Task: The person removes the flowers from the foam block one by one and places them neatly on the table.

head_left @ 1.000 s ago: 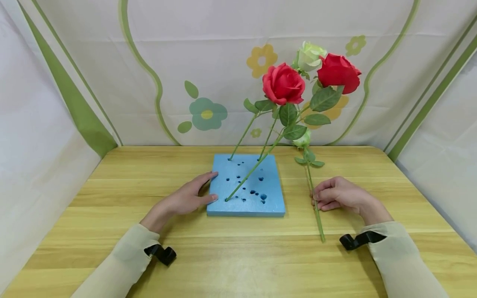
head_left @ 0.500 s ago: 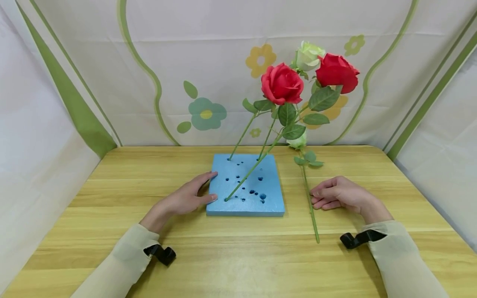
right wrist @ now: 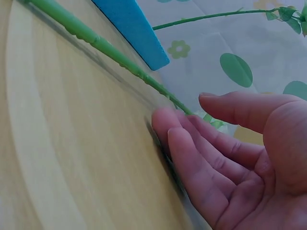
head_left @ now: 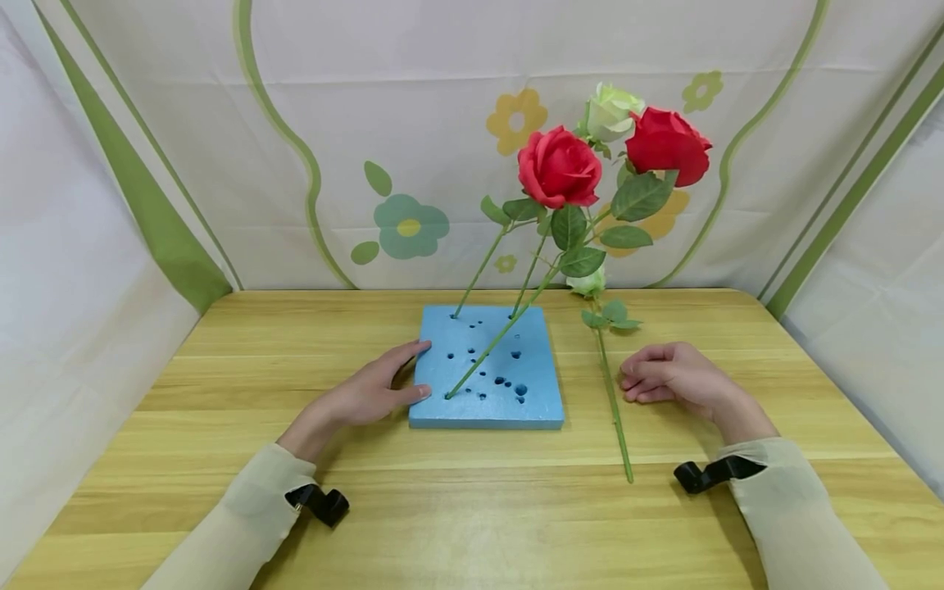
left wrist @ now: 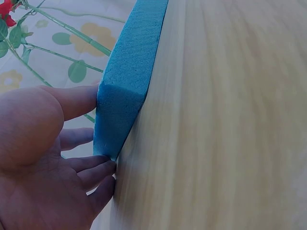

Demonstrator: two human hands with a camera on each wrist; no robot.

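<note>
Loose pale rose [head_left: 609, 385] lay on table [head_left: 472, 516], right of blue block [head_left: 534, 365], unheld. Right hand [head_left: 680, 379] just beyond stem from block: fingers loosely curled, thumb apart, nothing held. Left hand [head_left: 372, 389] spread at block's left edge, fingers and thumb extended against it, perhaps steadying. Stuck in block, leaning right: red rose [head_left: 560, 170], second red rose [head_left: 668, 147], second pale rose [head_left: 614, 111]. Step looked like pause beside stem; next move seemed to call for light pinch there, path kept off leaning blooms. Widest room in front of block; backdrop [head_left: 332, 106] close behind block.
</note>
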